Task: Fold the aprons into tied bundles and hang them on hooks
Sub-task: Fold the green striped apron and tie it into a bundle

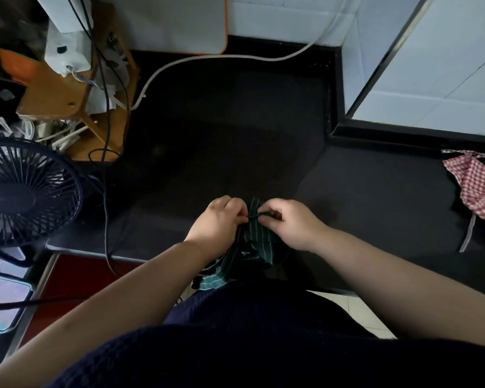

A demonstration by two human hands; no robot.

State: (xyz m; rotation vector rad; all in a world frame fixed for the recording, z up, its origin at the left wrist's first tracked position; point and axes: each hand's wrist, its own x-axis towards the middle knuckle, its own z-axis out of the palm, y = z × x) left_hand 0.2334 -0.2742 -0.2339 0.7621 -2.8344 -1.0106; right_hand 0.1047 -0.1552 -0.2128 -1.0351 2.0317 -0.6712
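Observation:
A dark green apron with thin white stripes is bunched into a bundle at the near edge of the black counter. My left hand and my right hand pinch its thin tie strings at the top of the bundle, fingertips almost meeting over a small knot. Part of the striped cloth hangs over the counter edge toward my body. A red-and-white checked apron lies crumpled at the far right of the counter, with a grey strap trailing toward me. No hooks are in view.
A dark blue fan stands at the left. Behind it a wooden stand carries white boxes and tangled cables. A white cable crosses the back of the counter. White tiled walls close off the back and right.

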